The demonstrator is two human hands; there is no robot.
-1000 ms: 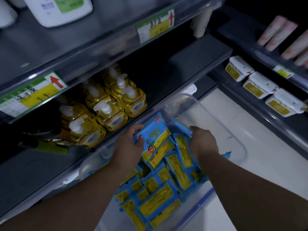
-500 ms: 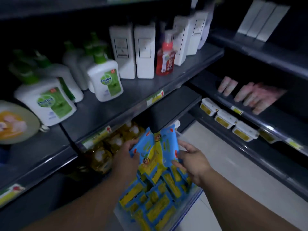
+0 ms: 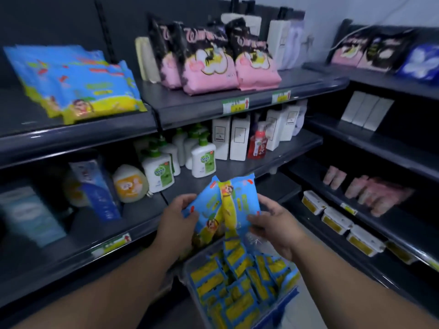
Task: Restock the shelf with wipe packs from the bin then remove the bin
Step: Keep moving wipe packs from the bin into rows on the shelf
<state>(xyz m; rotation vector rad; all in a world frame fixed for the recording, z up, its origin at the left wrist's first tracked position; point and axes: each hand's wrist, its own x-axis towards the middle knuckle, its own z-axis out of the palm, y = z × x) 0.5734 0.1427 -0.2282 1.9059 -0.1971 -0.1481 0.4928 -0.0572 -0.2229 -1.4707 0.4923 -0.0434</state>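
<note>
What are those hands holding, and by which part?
Two wipe packs, held together above the bin. The left hand grips the left pack's outer edge, the right hand the right pack's outer edge.

"Dettol" reads on the green labels of the white pump bottles [image 3: 203, 160] (other print is too blurred).

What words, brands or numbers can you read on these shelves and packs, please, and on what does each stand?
"Dettol": green label of the front white pump bottle, and of the one to its right, middle shelf.
Pink bags: script lettering, too blurred to read.
Shelf price tags: a red arrow shows; the print is too blurred.
Held wipe packs: print too blurred.
</note>
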